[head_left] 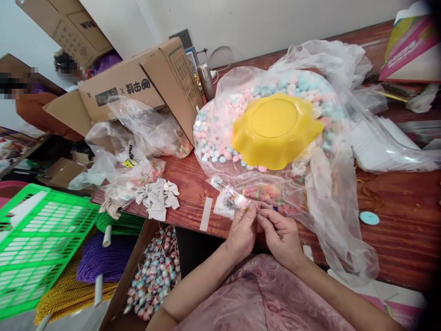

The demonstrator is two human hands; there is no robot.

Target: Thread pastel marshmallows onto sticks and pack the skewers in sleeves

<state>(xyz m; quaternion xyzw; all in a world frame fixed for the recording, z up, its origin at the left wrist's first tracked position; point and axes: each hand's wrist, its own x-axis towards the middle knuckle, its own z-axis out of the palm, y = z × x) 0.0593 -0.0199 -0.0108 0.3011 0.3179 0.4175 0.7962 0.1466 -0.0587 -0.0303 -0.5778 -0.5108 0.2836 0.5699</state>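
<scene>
Clear packet (227,188) sat slanted over white QR slip (223,207) near front edge of table (399,197), printed end pointing away. Left hand (242,232) had near end in thumb-finger pinch; right hand (280,232) curled in alongside, fingertips drawn together, couldn't tell if gripping. Looked light; film likely limp, slippery; pale contents (240,201) possibly crushable. Best hold: near end, light pinch.
</scene>
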